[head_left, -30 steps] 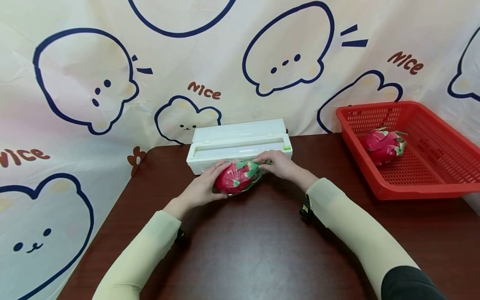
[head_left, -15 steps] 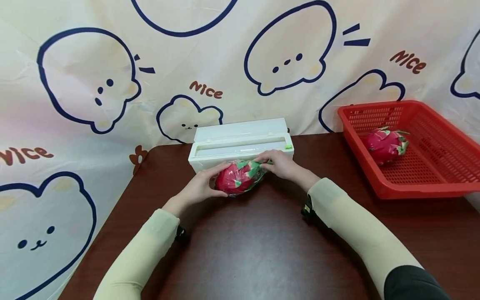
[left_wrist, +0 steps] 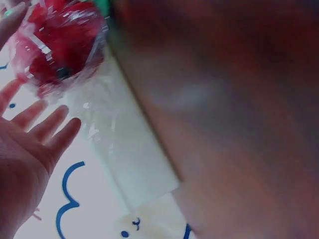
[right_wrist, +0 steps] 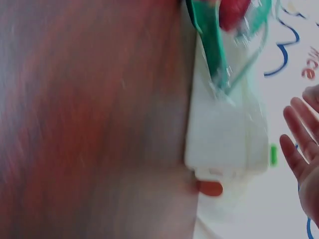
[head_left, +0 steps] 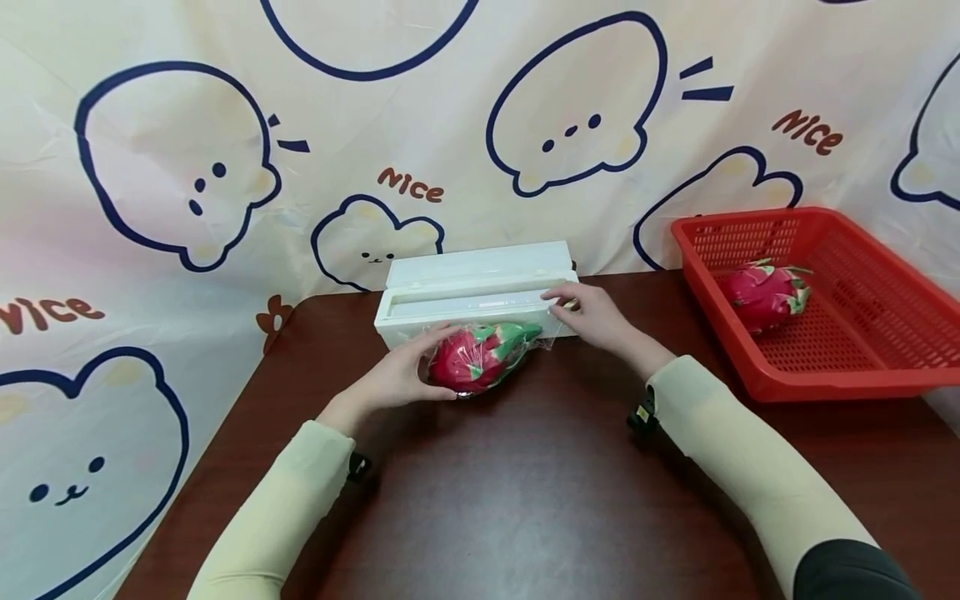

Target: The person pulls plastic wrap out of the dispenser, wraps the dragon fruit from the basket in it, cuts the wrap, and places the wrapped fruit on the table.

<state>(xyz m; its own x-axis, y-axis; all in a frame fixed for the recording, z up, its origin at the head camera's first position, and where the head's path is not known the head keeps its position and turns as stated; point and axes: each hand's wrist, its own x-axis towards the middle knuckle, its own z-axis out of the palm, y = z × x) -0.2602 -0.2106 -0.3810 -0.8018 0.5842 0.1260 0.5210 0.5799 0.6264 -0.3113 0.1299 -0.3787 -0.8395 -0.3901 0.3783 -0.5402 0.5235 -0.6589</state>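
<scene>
A pink dragon fruit (head_left: 480, 358) with green scales is covered in clear cling film, its green tip pointing right. Thumb and fingers of the left hand (head_left: 397, 375) hold its left end; the left wrist view shows crinkled film (left_wrist: 75, 55) over the fruit near the fingers. The right hand (head_left: 596, 321) is off the fruit, loosely bent over the right end of the white cling film dispenser (head_left: 472, 304). Its fingers are apart in the right wrist view. The dispenser stands behind the fruit with its lid (head_left: 480, 262) up. A bit of loose film trails from the fruit's tip.
On the right of the brown table (head_left: 480, 500) stands a red plastic basket (head_left: 862, 379) with another dragon fruit (head_left: 767, 293) inside. A white cloth printed with bears (head_left: 600, 225) hangs behind the table.
The right hand has let go of the fruit's green tip and moved right and up to the dispenser's right end. The left hand keeps its hold on the fruit.
</scene>
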